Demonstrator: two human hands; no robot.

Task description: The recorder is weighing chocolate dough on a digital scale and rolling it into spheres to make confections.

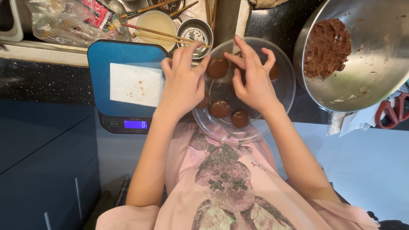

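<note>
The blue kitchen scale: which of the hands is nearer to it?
Left. The left hand is right beside the blue kitchen scale, at its right edge. The right hand is farther away, over the glass bowl.

- The glass bowl (pixel 284 91) stands on the counter (pixel 42 85), in front of the person.
- Several dough balls (pixel 220 108) lie in the glass bowl.
- The left hand (pixel 183 83) rests over the bowl's left rim; the right hand (pixel 252 79) reaches into the bowl from above.
- The kitchen scale (pixel 123 85) sits just left of the bowl, with a sheet of paper (pixel 135 84) on it.
- The large metal bowl (pixel 366 81) stands to the right, tilted, with a dough mass (pixel 327 47) in it.
- Behind the scale lie a small metal cup (pixel 195 32), chopsticks (pixel 162 32) and a plastic bag (pixel 64 21).
</note>
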